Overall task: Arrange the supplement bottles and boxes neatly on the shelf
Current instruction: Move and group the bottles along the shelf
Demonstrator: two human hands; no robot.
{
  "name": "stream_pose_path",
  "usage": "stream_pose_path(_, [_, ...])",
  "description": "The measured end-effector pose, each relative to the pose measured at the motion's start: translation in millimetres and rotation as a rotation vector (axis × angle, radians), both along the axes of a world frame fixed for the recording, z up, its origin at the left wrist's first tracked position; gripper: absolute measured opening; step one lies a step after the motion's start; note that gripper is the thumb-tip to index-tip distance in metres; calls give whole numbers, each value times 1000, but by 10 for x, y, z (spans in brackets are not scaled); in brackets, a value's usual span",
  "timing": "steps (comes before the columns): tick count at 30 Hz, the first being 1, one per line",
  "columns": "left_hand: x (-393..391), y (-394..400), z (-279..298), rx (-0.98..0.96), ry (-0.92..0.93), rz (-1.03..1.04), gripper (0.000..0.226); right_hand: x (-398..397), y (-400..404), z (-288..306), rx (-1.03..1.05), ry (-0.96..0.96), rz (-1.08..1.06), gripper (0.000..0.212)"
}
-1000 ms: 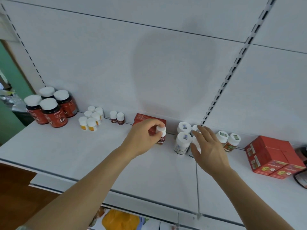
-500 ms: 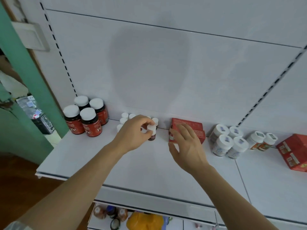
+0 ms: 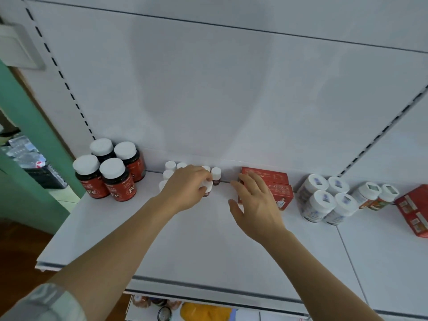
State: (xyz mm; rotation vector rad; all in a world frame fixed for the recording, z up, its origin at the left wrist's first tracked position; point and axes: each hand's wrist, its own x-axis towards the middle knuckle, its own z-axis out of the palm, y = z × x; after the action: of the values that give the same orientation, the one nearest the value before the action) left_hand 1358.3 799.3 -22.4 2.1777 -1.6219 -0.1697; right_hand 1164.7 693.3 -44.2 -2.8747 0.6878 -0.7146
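Note:
My left hand (image 3: 185, 188) grips a small white-capped dark bottle (image 3: 207, 188) standing on the white shelf (image 3: 208, 239), just in front of two like bottles (image 3: 215, 176) at the back wall. My right hand (image 3: 254, 205) hovers with spread, relaxed fingers over the left end of two stacked red boxes (image 3: 275, 184); I cannot tell if it touches them. Small white bottles (image 3: 170, 169) are partly hidden behind my left hand.
Several large dark bottles with red Fe labels (image 3: 111, 174) stand at the shelf's left end. Right of the boxes stand several white bottles (image 3: 324, 198), two more bottles (image 3: 375, 195), and red boxes (image 3: 414, 209) at the edge. A lower shelf holds items (image 3: 203, 311).
My left hand carried the small bottle leftward to the pair of matching bottles at the back. My right hand left the white bottles and moved left over the red boxes.

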Motion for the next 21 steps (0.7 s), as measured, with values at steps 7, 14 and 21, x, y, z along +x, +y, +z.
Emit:
stream_pose_path(7, [50, -137, -163, 8, -180, -8, 17, 70, -120, -62, -39, -57, -6, 37])
stream_pose_path(14, [119, -150, -245, -43, -292, -53, 25, 178, -177, -134, 10, -18, -1, 41])
stream_pose_path(21, [137, -146, -326, -103, -322, -59, 22, 251, -215, -146, 19, -8, 4, 40])
